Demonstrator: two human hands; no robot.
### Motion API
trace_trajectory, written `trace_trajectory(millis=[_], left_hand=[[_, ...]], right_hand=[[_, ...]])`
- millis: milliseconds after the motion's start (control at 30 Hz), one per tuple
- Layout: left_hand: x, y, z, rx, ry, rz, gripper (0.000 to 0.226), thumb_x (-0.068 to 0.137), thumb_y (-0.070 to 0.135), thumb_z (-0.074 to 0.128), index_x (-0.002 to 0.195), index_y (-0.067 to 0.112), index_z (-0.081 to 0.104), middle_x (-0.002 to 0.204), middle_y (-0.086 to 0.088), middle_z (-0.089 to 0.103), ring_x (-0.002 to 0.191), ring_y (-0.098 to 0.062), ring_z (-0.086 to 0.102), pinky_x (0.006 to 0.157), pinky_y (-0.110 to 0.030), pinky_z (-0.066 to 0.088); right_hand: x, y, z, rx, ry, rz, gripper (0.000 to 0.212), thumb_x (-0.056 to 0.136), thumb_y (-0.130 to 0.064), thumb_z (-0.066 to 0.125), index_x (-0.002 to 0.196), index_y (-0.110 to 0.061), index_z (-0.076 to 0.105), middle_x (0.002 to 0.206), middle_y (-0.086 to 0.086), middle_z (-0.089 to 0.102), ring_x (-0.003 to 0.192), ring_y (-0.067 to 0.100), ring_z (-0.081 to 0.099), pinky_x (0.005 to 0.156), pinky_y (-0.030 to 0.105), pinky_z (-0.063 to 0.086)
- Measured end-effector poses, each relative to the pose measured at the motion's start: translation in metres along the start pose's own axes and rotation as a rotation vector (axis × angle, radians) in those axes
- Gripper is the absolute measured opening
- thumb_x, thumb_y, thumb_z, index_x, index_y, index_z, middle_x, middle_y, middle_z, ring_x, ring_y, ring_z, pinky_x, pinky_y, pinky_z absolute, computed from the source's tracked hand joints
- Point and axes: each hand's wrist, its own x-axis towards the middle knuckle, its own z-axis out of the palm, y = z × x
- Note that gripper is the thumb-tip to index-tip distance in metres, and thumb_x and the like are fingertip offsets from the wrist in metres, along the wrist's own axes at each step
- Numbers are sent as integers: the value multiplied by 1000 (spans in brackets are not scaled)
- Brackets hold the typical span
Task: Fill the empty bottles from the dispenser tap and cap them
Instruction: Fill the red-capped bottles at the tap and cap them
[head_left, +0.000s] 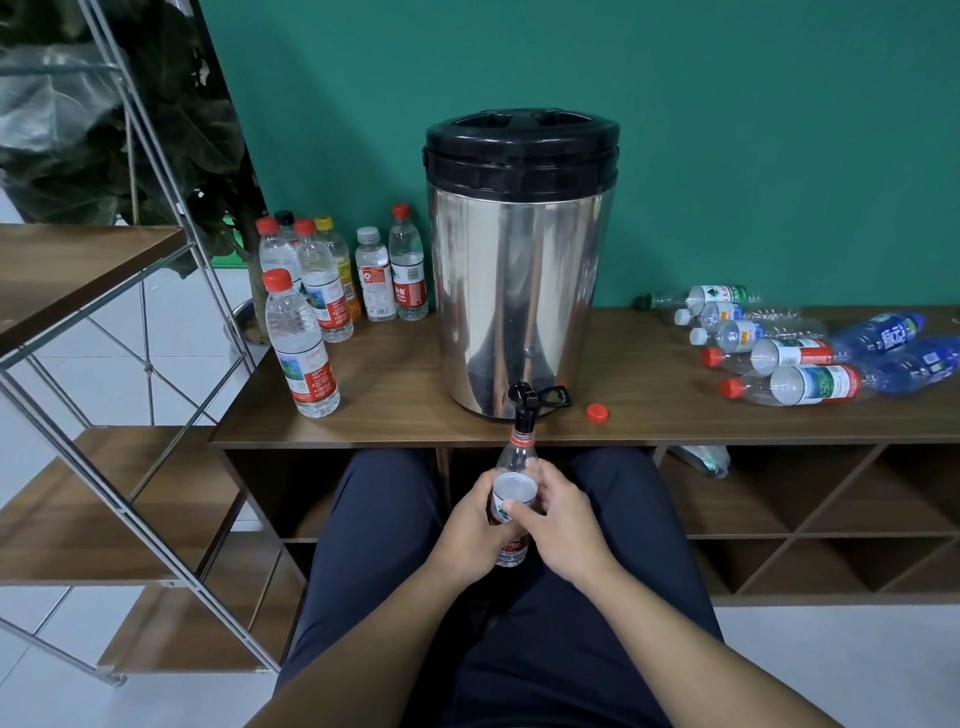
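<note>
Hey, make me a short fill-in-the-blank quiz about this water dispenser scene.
1. Both hands hold the bottle with its mouth under the dispenser's ____.
2. The loose cap on the table is ____ in colour.
3. The bottles right of the dispenser are lying ____.

Missing words: tap; red; down

Teal wall behind a wooden sideboard, white-tiled floor.

Indoor room before me, likely office or lounge, teal painted wall, white tiled floor, low wooden cubby bench, metal-framed wooden shelving, potted plant
</note>
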Motion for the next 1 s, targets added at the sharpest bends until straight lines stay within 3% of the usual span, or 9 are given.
trace_trajectory(millis=[667, 1000], left_hand=[[-1, 2, 0, -8, 1, 2, 61, 92, -3, 82, 142, 27, 64, 128, 8, 77, 122, -11, 72, 103, -24, 56], [-1, 3, -1, -12, -5, -5, 60, 94, -3, 81, 143, 26, 64, 128, 7, 77, 121, -10, 73, 101, -24, 57]], right_hand=[[-1, -2, -1, 8, -5, 9, 43, 95, -14, 85, 128, -37, 69, 116, -10, 81, 112, 10, 77, 105, 46, 62], [0, 1, 0, -2, -9, 10, 52, 95, -15, 86, 138, -36, 66, 123, -15, 80, 119, 6, 75, 109, 42, 60]])
